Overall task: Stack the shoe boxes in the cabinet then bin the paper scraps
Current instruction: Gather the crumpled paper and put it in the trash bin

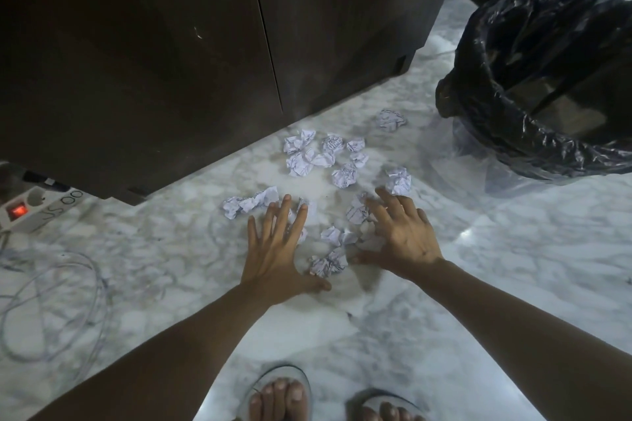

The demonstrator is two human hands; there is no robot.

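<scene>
Now: scrap-binning step in hand, cabinet (205, 44) doors shut.
Left hand (278, 249) and right hand (403, 236) are spreading wide and flat on the floor (513, 267), holding nothing, bracketing the nearest paper scraps (328, 261); more are lying just beyond the fingertips. Bin (547, 85) is standing well beyond the right hand. Judgement: next move calls for raking the balls together, cupping them, then lifting.

The paper scraps (343, 175) are white with dark handwriting lines, and the floor (513, 249) is white marble with grey veins. The cabinet (171, 61) is dark brown, the bin liner (554, 133) is glossy black, and the power strip (37, 207) is white with a red lit switch.
</scene>
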